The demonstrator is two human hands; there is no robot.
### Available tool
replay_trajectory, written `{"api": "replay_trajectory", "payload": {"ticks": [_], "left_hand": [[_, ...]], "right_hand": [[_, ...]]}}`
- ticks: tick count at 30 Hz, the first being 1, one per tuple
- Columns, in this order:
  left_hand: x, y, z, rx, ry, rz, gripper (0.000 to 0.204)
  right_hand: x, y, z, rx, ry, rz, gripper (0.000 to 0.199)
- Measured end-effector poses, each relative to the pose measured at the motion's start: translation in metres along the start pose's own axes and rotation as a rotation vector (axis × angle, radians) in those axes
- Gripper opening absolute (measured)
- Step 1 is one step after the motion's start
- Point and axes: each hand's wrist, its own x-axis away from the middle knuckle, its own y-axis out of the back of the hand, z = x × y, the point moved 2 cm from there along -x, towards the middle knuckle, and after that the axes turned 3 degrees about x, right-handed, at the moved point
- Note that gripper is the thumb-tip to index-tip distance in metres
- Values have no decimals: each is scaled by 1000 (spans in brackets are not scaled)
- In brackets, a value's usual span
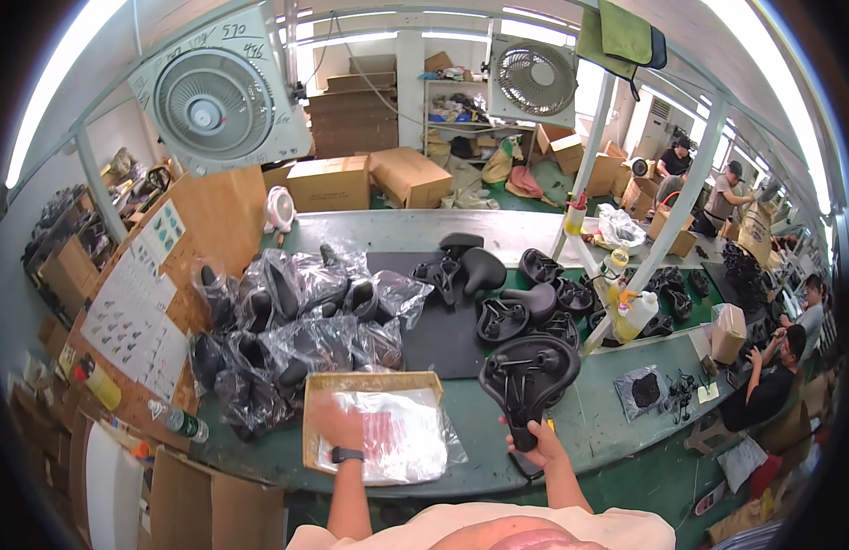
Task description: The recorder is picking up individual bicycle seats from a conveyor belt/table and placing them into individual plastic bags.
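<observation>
In my right hand (pixel 540 446) is a black bicycle saddle (pixel 527 371), its underside turned up. My fingers close round its narrow nose and the wide end points away from me. My left hand (pixel 340 420), with a dark wristband, is over the left part of a shallow cardboard tray (pixel 369 380). Motion smears its fingers, so I cannot tell whether they grip anything. A stack of clear plastic bags (pixel 408 440) lies in the tray, with reddish print showing beside the hand.
Bagged saddles (pixel 287 312) are heaped left of centre on the green bench (pixel 589 440). Several bare saddles (pixel 484 270) lie beyond the held one, partly on a black mat (pixel 452 353). A slanted post (pixel 672 211) carries spray bottles (pixel 633 312). Co-workers (pixel 775 376) sit at right.
</observation>
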Motion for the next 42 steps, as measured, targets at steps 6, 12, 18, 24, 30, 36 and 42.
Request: {"api": "replay_trajectory", "payload": {"ticks": [6, 12, 18, 24, 30, 36, 42], "left_hand": [[-29, -9, 84, -9, 537, 756, 111], [-7, -36, 98, -151, 401, 630, 121], [-10, -51, 102, -54, 292, 646, 124], [-5, -41, 100, -95, 353, 655, 121], [-16, -59, 94, -116, 365, 687, 112], [-20, -62, 91, -81, 366, 714, 109], [-14, -57, 94, -114, 375, 710, 108]], "right_hand": [[-140, -29, 90, 554, 314, -275, 71], [-366, -38, 232, 663, 268, -280, 53], [-608, -20, 396, 624, 274, -408, 54], [-649, -84, 462, 767, 492, -449, 67], [-580, -38, 484, 806, 875, -235, 102], [-537, -38, 510, 807, 1059, -185, 105], [-496, -161, 603, 715, 1066, -120, 82]]}}
